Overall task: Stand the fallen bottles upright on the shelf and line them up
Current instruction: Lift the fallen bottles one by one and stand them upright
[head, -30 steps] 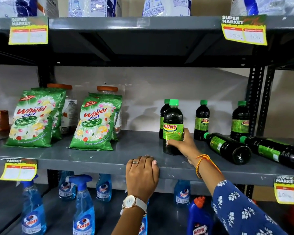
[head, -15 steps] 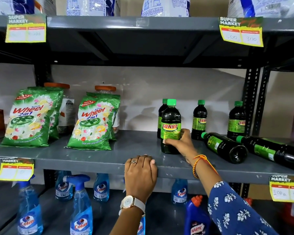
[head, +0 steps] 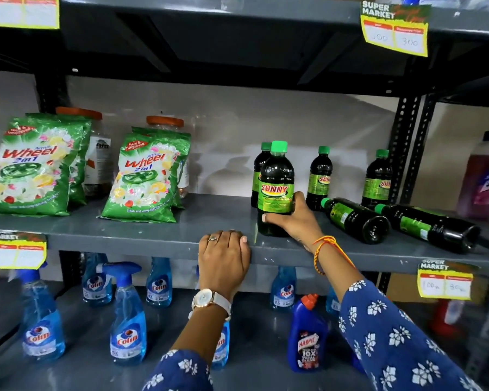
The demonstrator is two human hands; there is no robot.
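A dark Sunny bottle [head: 275,182] with a green cap stands upright near the front of the grey middle shelf [head: 153,238]. My right hand [head: 294,218] is wrapped around its lower half. Directly behind it another upright bottle [head: 259,165] is mostly hidden. Two more upright bottles [head: 320,176] [head: 377,179] stand farther back to the right. Two fallen bottles [head: 356,220] [head: 429,227] lie on their sides at the right, caps pointing back-left. My left hand [head: 223,258] grips the shelf's front edge with fingers curled over it.
Green Wheel detergent packs [head: 31,167] [head: 147,176] lean at the shelf's left, with orange-lidded jars behind. A pink bottle [head: 483,176] stands beyond the perforated upright post [head: 401,148]. Blue Colin spray bottles [head: 127,314] and a Harpic bottle [head: 307,334] fill the lower shelf. Price tags hang on shelf edges.
My right hand still holds the same upright bottle at about the same spot. The view has tilted slightly downward. My left hand has not moved.
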